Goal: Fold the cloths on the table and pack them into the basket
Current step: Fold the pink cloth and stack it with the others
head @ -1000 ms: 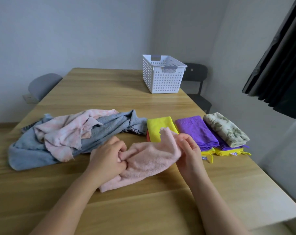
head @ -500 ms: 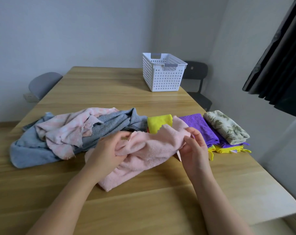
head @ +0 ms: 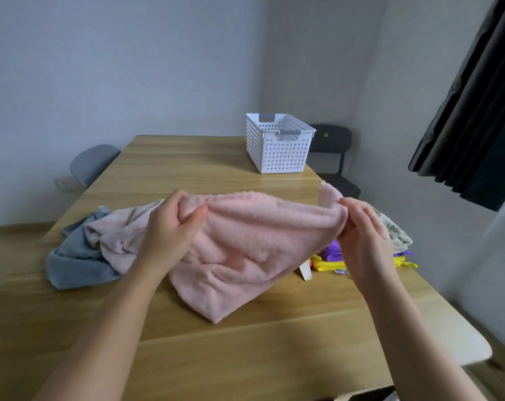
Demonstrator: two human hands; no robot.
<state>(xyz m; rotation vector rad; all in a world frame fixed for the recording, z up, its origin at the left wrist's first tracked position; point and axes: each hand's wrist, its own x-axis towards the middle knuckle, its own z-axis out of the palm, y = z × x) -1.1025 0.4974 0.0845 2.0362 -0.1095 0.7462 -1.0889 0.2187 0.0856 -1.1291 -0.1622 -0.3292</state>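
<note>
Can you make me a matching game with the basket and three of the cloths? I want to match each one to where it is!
Things:
1. basket
2. pink cloth
3. blue cloth
4. flowered cloth

Places:
A. crumpled, on the left side
B. gripped by the left hand and the right hand
C. at the far end, standing upright
D. on the right side

Pairs: 1-C, 2-B, 3-A, 4-D

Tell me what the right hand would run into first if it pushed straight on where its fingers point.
The right hand pinches the pink cloth, which lies right at its fingertips. Past that, the line seems to run over bare table toward the white basket, though depth is unclear.
</note>
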